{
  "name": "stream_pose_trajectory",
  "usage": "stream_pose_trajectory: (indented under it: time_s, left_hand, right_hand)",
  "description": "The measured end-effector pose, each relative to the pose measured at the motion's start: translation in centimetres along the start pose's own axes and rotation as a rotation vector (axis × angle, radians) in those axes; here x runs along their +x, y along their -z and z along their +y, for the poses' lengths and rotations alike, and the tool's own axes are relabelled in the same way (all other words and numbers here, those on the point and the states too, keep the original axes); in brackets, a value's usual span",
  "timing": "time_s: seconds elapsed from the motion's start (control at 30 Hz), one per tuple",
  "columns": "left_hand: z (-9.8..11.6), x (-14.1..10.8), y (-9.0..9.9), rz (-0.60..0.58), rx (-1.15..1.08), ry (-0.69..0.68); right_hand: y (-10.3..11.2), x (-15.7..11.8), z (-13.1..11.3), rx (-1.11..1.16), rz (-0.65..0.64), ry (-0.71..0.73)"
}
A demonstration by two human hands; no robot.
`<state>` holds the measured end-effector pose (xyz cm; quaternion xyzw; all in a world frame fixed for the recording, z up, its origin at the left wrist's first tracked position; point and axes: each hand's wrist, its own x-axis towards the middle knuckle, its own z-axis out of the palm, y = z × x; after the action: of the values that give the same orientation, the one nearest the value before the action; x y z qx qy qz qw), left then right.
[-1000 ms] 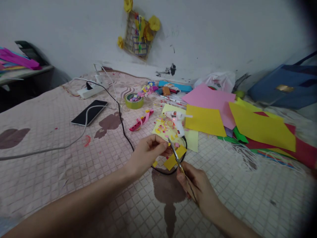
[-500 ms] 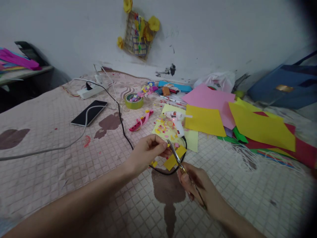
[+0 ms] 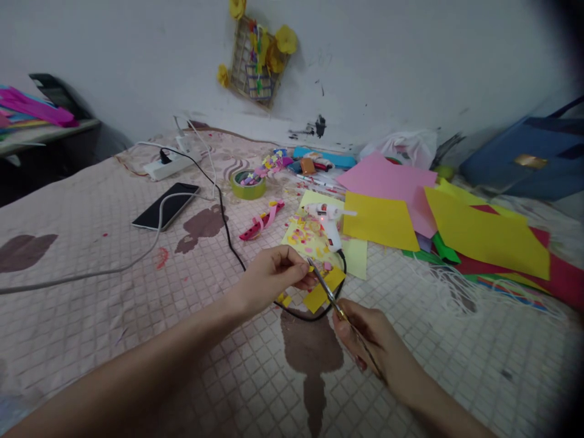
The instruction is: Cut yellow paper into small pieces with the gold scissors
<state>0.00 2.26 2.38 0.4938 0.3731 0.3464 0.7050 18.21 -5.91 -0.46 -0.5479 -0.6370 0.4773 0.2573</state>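
Note:
My left hand (image 3: 283, 271) pinches a tiny yellow piece (image 3: 311, 268) between thumb and fingertips. My right hand (image 3: 367, 337) is wrapped round the handles of a pair of scissors (image 3: 327, 292), whose tips reach the yellow piece. Under the blades lies a yellow paper strip (image 3: 319, 294). Just beyond my hands, a white glue gun (image 3: 329, 225) with a small red light rests on a pale yellow sheet (image 3: 357, 255), among many small yellow and pink scraps (image 3: 305, 232). A red strip with pink and yellow bits (image 3: 261, 222) lies to the left of that sheet.
A black cord (image 3: 228, 234) loops from the glue gun to a white power strip (image 3: 168, 166). Left are a phone (image 3: 166, 207) and a tape roll (image 3: 247, 185). Coloured sheets (image 3: 488, 234) and white string (image 3: 449, 289) lie right, near a blue bag (image 3: 524, 155).
The scissor blades look closer together around the yellow piece, and my right hand has closed slightly. My left hand keeps its pinch. The whole view has shifted a little.

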Motion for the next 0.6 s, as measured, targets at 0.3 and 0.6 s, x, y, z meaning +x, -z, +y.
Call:
stream_pose_trajectory:
  time_s: [0.3,0.6]
  left_hand:
    - [-0.02,-0.07,0.07,-0.010,0.014,-0.011]
    - [-0.13,0.10,0.24,-0.016,0.005,-0.014]
  right_hand:
    - [0.14,-0.06,-0.18,-0.015,-0.020,-0.025]
    - [0.13,-0.15,0.02,0.006,-0.011,-0.031]
